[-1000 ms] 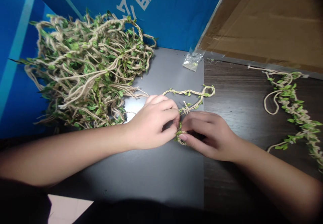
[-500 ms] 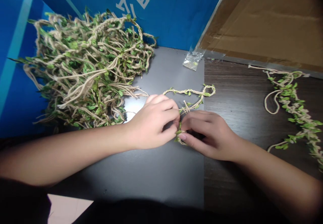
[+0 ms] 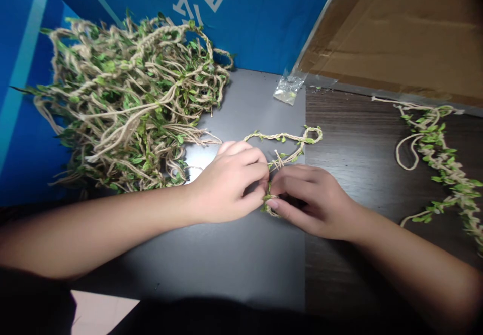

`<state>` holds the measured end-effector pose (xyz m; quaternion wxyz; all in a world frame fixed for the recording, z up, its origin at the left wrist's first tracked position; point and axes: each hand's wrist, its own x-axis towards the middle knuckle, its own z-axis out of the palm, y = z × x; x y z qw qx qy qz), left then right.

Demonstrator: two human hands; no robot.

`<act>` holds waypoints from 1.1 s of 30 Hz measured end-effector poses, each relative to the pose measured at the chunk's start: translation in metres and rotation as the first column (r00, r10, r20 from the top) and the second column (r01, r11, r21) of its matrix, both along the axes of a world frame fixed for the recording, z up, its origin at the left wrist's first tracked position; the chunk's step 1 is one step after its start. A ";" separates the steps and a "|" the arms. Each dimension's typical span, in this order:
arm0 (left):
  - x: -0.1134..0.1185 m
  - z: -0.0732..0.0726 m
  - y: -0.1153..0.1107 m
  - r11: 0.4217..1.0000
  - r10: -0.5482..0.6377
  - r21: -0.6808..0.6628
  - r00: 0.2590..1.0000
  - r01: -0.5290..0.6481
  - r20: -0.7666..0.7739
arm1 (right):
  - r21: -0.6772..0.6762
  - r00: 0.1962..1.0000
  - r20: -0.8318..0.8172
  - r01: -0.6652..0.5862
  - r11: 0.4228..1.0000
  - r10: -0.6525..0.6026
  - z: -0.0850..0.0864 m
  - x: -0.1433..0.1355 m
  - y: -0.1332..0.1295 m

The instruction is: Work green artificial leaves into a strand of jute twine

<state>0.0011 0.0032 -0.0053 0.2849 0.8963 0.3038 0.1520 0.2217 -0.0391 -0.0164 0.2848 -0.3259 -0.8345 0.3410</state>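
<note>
Between my two hands is a braided twine cord with small green leaves (image 3: 287, 137). My left hand (image 3: 237, 181) is closed, its fingertips curled onto the cord. Pinching the same cord between thumb and fingers, my right hand (image 3: 315, 199) faces it from the right, almost touching the left fingertips. Part of the cord loops away behind the hands, and a short leafy end pokes out below the right thumb. Loose twine ends (image 3: 278, 160) stick up just above the right fingers. My fingers hide the exact spot where they grip.
A big tangled heap of leafy twine cords (image 3: 139, 98) stands at the left against a blue panel (image 3: 264, 18). More leafy cords (image 3: 445, 164) lie at the right. A small clear plastic bag (image 3: 289, 89) sits near the cardboard (image 3: 396, 33). Below is a grey mat (image 3: 241, 259).
</note>
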 end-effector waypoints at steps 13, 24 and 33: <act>-0.001 0.001 -0.001 1.000 -0.002 -0.005 1.000 0.002 -0.011 | -0.001 1.000 -0.010 0.000 1.000 0.000 0.000 -0.001 0.000; -0.001 0.001 -0.001 1.000 0.000 -0.011 1.000 0.000 -0.005 | 0.000 1.000 -0.006 -0.026 1.000 0.026 0.000 0.000 0.001; -0.001 0.001 -0.001 1.000 -0.003 -0.007 1.000 0.003 -0.010 | -0.001 1.000 0.003 -0.012 1.000 0.012 0.000 -0.001 0.002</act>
